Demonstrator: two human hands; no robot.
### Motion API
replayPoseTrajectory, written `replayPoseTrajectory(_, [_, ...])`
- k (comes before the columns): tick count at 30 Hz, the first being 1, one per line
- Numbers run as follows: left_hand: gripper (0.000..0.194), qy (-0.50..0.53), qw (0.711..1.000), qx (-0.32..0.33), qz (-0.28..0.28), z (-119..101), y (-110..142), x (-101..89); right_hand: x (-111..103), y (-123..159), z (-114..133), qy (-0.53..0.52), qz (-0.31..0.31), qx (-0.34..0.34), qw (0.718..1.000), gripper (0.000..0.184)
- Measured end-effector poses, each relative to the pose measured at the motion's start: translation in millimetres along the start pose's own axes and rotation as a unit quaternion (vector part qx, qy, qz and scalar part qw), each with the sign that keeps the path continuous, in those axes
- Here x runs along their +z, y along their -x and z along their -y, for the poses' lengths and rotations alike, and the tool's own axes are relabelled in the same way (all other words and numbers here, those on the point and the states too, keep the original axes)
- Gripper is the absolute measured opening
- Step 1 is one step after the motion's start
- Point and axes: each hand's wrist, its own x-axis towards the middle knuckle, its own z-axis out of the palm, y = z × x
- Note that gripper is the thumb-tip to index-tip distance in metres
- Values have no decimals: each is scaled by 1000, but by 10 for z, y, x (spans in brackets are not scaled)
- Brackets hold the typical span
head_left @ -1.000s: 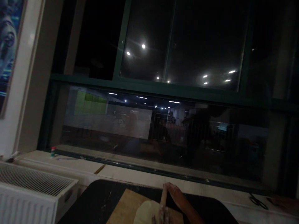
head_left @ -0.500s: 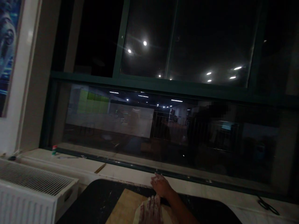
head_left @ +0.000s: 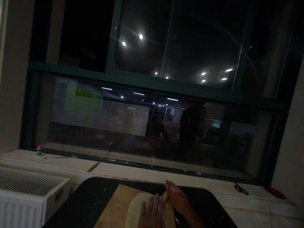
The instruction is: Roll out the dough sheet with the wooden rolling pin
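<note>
On comparison with half a second ago, the right hand (head_left: 177, 199) has drawn back rightward, the left hand (head_left: 150, 212) has its fingers spread wider over the dough (head_left: 133, 209), and the rolling pin (head_left: 165, 197), then hidden, shows between them.

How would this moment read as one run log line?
left hand: over dough | right hand: at rolling pin | dough: flat, on wooden board

A black, round-cornered table (head_left: 78, 202) carries a wooden board (head_left: 111, 205), with pale smudges (head_left: 98, 202) left of it
</note>
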Motion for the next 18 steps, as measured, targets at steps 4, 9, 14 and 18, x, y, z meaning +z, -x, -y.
replayPoseTrajectory(4, [42,90,993,45,59,-31,-11,-57,-189,597,-269,108,29,36,993,44])
replayPoseTrajectory(9, [33,130,973,147,121,311,-193,-529,-212,969,-481,137,68,1,988,47])
replayPoseTrajectory(14, [44,141,978,136,77,1032,-308,-831,250,786,56,121,47,52,990,46])
replayPoseTrajectory(18, [50,37,989,96,108,1307,-486,-623,688,598,490,215,-20,173,961,44])
